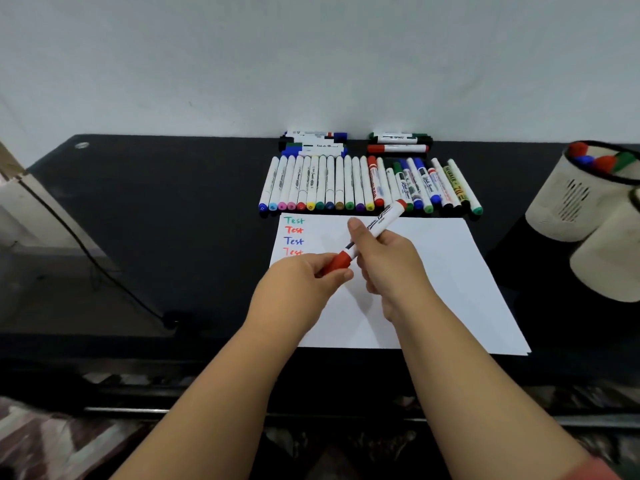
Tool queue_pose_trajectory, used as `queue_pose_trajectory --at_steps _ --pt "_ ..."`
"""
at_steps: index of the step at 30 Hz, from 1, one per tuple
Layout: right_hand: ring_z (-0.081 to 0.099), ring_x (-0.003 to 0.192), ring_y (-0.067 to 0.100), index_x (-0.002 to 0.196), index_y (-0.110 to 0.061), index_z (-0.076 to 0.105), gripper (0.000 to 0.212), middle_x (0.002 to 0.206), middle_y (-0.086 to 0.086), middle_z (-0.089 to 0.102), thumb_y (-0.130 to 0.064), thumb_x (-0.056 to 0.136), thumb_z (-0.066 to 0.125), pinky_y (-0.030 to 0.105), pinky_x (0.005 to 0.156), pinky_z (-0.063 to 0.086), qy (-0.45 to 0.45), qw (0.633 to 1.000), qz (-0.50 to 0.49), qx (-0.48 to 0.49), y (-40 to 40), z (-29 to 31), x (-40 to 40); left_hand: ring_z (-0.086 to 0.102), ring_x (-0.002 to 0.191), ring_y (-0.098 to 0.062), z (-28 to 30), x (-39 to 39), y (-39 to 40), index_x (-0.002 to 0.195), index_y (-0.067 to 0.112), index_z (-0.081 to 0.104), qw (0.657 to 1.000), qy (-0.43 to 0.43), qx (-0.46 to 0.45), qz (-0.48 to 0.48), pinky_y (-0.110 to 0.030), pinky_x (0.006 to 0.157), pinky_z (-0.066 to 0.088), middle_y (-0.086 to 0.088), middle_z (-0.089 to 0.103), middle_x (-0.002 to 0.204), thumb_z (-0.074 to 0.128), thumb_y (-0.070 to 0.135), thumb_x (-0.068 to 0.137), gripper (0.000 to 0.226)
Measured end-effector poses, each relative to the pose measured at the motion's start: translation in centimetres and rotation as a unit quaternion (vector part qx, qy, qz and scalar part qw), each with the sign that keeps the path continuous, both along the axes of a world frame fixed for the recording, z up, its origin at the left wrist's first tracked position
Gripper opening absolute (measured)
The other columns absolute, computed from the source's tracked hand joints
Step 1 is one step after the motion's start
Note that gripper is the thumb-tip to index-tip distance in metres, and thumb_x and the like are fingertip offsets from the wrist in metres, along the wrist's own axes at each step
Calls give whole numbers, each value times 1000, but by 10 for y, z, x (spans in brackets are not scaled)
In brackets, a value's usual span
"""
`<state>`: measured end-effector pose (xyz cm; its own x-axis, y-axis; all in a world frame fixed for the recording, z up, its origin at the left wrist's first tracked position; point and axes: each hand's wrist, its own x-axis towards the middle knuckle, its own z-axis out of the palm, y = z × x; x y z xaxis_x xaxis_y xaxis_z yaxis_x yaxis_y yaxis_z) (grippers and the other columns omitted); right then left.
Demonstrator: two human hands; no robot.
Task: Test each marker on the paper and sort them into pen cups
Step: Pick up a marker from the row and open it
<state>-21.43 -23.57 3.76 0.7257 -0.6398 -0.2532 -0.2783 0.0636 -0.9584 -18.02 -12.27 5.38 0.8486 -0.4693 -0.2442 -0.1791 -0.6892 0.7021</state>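
Black matte desk (145, 216) ran against a plain pale wall (311, 57); a dark cable (104, 268) trailed off its left side. I saw white paper (433, 289), smooth and flat, with four "Test" scrawls at top left. Over it, my right hand (388, 261) gripped the white barrel of a red marker (367, 237); my left hand (304, 282) pinched its red cap. Row of capped markers (346, 183) lay beyond the paper. Two cream perforated cups (581, 202) stood at right, the far one holding markers.

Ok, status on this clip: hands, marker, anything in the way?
Left hand pinches red cap. Right hand grips marker barrel above paper. Cap still on. Nothing blocking.
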Motion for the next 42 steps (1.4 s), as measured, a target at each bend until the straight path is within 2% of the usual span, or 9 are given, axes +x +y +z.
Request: queue_pose_trajectory --at_steps 10,16,21,24,29,34,37,39,42 --pt "37 51 13 71 -15 53 29 57 -1 45 -31 94 50 28 53 30 -3 1000 4 -15 2 0 12 57 96 -16 0 -2 -2 121 26 62 1000 5 -27 10 -26 73 43 4 66 103 50 37 95 31" --pt "36 51 13 71 -13 50 28 57 -1 44 -29 94 50 27 52 29 -14 1000 19 -11 8 3 12 62 100 -21 2 -1 7 104 25 67 995 47 -78 37 -17 61 37 3 69 95 51 34 95 21" --pt "36 49 12 69 -14 49 29 54 -2 43 -28 95 49 26 50 30 -19 999 36 -29 15 4 14 56 75 1 5 1 14 81 29 59 988 90 -117 44 -12 60 33 11 66 77 54 31 94 15" --pt "36 47 10 68 -15 49 30 52 -5 43 -28 95 49 24 48 29 -25 998 48 -22 18 6 16 54 68 3 6 4 18 71 31 57 987 98 -115 61 -14 57 32 13 64 71 54 31 93 22" --pt "38 46 9 70 -14 50 27 52 -5 45 -26 95 49 23 46 29 -6 999 31 3 28 6 21 58 82 -10 8 3 20 79 27 60 997 41 -41 43 -21 64 40 6 67 87 51 37 95 20" --pt "29 41 11 73 -15 51 26 51 -2 42 -27 95 49 23 43 22 -21 998 -32 39 1 5 26 68 71 -8 11 5 49 87 17 71 965 187 -174 61 -29 87 52 3 72 72 62 27 88 14" --pt "23 44 12 74 -13 51 25 52 0 35 -27 95 49 25 44 19 -28 997 -35 61 -3 2 28 66 76 -5 11 11 54 87 27 68 972 141 -165 95 -25 83 48 7 72 76 62 29 88 7" --pt "23 44 12 73 -13 52 28 49 -2 35 -30 95 49 26 45 20 -30 998 -21 60 7 -2 30 63 81 -3 11 15 50 94 26 66 978 117 -141 101 -22 73 43 8 70 81 58 30 91 9" --pt "26 44 11 75 -13 54 29 51 -3 38 -33 96 51 24 43 23 -68 995 -21 71 11 -4 31 60 87 -4 9 21 49 96 26 67 985 88 -113 96 -23 73 39 12 67 86 55 31 93 13"
